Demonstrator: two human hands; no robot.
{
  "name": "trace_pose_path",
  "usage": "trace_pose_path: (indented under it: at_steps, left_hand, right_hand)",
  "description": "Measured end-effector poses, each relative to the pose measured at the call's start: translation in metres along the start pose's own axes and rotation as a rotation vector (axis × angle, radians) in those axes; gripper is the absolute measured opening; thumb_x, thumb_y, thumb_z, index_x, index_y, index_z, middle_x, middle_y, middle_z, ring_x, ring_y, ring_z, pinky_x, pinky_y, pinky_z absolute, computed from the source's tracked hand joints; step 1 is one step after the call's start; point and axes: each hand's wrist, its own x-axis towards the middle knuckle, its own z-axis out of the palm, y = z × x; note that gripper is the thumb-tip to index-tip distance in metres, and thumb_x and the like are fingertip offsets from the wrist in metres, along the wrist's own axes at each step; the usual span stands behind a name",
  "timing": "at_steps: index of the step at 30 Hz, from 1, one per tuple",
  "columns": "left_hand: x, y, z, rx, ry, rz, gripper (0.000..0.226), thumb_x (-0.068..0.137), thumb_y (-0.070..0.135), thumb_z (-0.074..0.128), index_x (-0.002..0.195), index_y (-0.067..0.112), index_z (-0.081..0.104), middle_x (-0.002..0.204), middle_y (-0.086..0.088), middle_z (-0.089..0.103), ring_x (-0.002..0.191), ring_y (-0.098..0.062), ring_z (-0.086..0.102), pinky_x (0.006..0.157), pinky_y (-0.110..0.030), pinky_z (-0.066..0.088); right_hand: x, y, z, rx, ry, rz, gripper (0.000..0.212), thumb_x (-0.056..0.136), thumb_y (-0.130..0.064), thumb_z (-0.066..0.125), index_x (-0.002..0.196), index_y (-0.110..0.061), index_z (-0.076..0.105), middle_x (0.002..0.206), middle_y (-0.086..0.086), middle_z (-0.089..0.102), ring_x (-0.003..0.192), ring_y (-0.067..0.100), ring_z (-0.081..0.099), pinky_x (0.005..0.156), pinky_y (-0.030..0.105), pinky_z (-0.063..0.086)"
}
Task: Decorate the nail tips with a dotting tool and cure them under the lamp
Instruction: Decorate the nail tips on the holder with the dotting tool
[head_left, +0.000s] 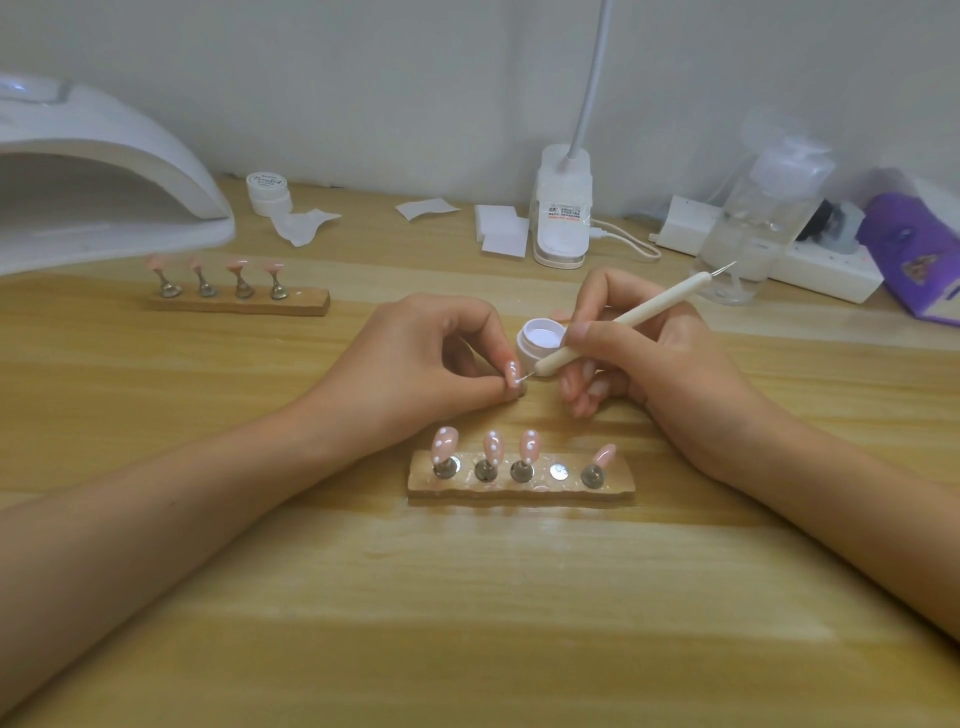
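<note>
Worktop (467, 597): pale wood-grain surface filling the lower and middle frame, with bands of glare across it.
Wall (363, 78): plain white, meeting the worktop's far edge across the upper frame.
Curing lamp (104, 171): white arched housing at upper left, its opening facing the viewer.
Left hand (415, 358): centre of frame, thumb and forefinger pinching a pink nail tip (513, 373) that bears white dots; the other fingers are curled.
Right hand (649, 358): right of centre, gripping the dotting tool (623, 322) like a pen. The tool's fine metal point meets the held nail tip.
Gel pot (540, 338): small, white and uncapped, standing between the two hands.
Near stand (519, 486): wooden bar below the hands, carrying four pink tips. The three at left are dotted white and the one at right is plain, with one bare metal disc between them.
Far stand (239, 301): second bar at middle left, in front of the curing lamp, carrying four pink tips.
Closed jar (267, 193): white, just right of the curing lamp, with a crumpled wipe (304, 223) beside it.
Square wipes (501, 231): lying flat at upper centre.
Desk lamp base (563, 208): white, at upper centre, with a flexible neck rising out of frame.
Pump bottle (753, 223): clear, at upper right, before a white power strip (821, 270).
Purple packet (914, 254): at the right edge.
</note>
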Motion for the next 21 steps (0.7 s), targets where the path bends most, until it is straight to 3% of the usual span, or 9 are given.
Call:
trace_pose_path:
  at_steps: [21]
  left_hand:
    - [-0.0003, 0.0011, -0.0001, 0.005, -0.007, -0.014, 0.015, 0.075, 0.011, 0.082, 0.072, 0.019, 0.070, 0.061, 0.023, 0.065, 0.059, 0.005, 0.062, 0.059, -0.007, 0.041]
  right_hand:
    - [0.0007, 0.0019, -0.0013, 0.015, 0.001, -0.008, 0.021, 0.085, -0.012, 0.059, 0.066, -0.019, 0.054, 0.061, 0.013, 0.065, 0.050, 0.021, 0.060, 0.049, 0.025, 0.050]
